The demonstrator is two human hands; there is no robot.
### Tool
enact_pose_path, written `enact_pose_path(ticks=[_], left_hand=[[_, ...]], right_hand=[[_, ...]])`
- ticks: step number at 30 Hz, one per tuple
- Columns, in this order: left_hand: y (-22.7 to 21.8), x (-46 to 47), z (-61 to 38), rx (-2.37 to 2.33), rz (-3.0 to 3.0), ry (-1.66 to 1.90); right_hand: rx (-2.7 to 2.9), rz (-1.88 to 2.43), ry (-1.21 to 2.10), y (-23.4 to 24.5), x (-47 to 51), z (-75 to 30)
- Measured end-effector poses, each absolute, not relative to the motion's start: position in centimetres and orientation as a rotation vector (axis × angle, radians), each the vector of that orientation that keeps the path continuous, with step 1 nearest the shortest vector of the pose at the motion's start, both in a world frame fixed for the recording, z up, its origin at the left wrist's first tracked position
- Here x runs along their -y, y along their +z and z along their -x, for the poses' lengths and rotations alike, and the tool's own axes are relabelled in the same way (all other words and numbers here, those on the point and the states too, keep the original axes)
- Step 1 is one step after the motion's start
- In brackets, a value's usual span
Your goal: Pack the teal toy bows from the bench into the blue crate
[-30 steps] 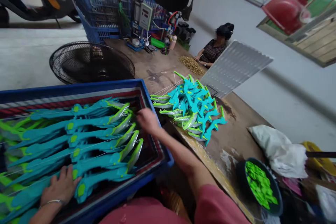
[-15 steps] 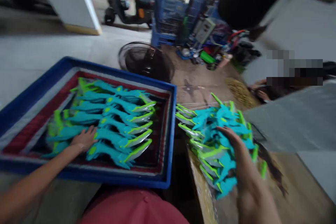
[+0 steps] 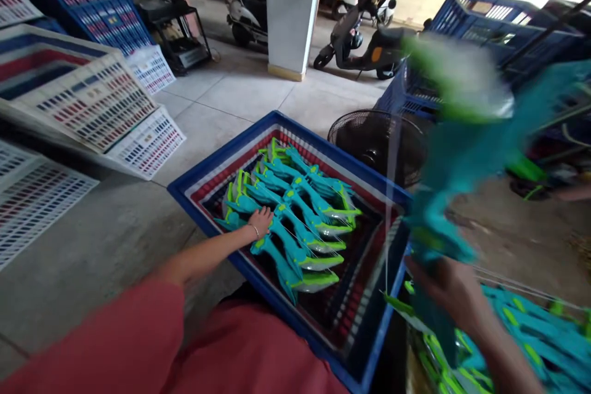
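A teal bow-shaped piece [image 3: 450, 166] with lime edging is up in the air at about two o'clock from the middle of the blue crate [image 3: 341, 157], its pale string [image 3: 390, 197] hanging on the crate side; half a second ago the right hand [image 3: 455, 295] was over the bench pile with nothing lifted, so one piece is now off the pile and close to the crate's right wall. That hand is closed around the piece's middle, though motion blur leaves the exact grip of the fingers uncertain. The left hand [image 3: 261, 221], well apart from it, lies palm down at the near left of the packed row [image 3: 300, 188] inside the crate; whether its fingers press or hold there cannot be told. The row leans over neatly, and bare lining shows at four o'clock from it. The bench pile [image 3: 549, 332] sits at four o'clock from the crate, partly behind the right forearm. Between the raised piece and the row stands the crate's rim, with a black caged fan [image 3: 369, 135] just beyond it at one o'clock. Farther out are white crates [image 3: 87, 98] at ten, a pillar [image 3: 295, 12] at twelve, a dark scooter [image 3: 364, 49] towards one, and stacked blue crates [image 3: 480, 28] between one and two, partly hidden by the raised piece
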State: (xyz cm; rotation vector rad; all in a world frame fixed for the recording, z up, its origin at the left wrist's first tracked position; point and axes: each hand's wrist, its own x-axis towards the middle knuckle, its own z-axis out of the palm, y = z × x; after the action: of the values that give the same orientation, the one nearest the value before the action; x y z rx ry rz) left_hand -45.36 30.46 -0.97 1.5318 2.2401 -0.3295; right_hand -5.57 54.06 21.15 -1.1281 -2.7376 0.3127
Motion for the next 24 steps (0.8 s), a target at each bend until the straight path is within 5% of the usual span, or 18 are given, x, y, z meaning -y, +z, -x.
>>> enact_pose_path(ticks=[6,11,24], left_hand=[[-1.5,-30.6,45.1,-2.219,-1.533,-0.234],[-1.6,-29.8,44.5,-2.212,-1.595,-0.16],[0.1,-30.2,47.2,-2.135,-1.638,-0.044]], right_hand=[[3.186,1.08,0.313,9.8,-46.5,28.8],[3.21,1.214,0.351,0.6,-43.2,34.8],[3.13,1.411,0.514,0.4,-41.7,37.0]])
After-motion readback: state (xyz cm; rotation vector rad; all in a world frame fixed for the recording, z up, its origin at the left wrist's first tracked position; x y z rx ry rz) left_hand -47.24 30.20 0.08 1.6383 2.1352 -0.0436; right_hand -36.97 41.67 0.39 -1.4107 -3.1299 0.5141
